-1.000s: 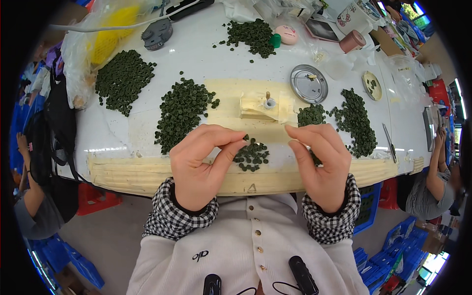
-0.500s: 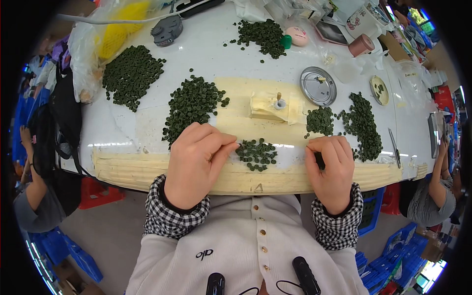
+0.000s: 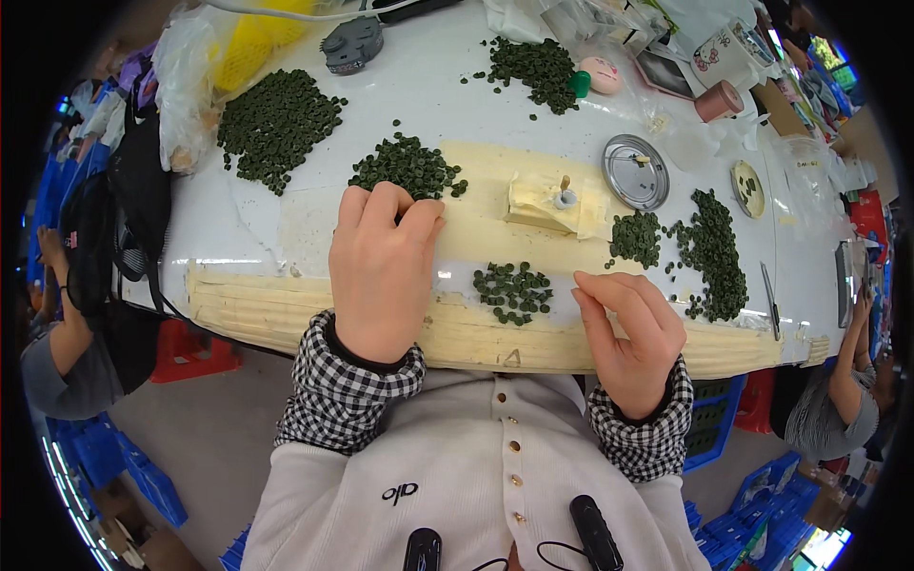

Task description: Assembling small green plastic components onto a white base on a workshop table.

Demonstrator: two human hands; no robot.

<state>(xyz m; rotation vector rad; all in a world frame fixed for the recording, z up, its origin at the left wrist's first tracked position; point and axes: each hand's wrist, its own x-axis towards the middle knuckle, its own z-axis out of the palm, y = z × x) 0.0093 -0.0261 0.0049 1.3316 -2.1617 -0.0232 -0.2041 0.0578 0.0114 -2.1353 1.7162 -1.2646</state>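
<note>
My left hand lies over the near edge of a pile of small dark green round pieces. Its fingers are bent and a little apart, with green showing between them, while the fingertips are partly hidden. To the right of it, a small loose group of the same pieces is spread near the front of the table. Just right of that group is my right hand. Thumb and forefinger stand apart there, and nothing shows between them.
Behind the small group stands a tape-wrapped block with a short peg. A round metal lid and more green piles lie right of it. Tweezers rest at far right. A large pile and a grey plastic part are left.
My left hand has moved from the small group up to the pile behind it. The right thumb and forefinger have come apart. The whole view has shifted slightly.
</note>
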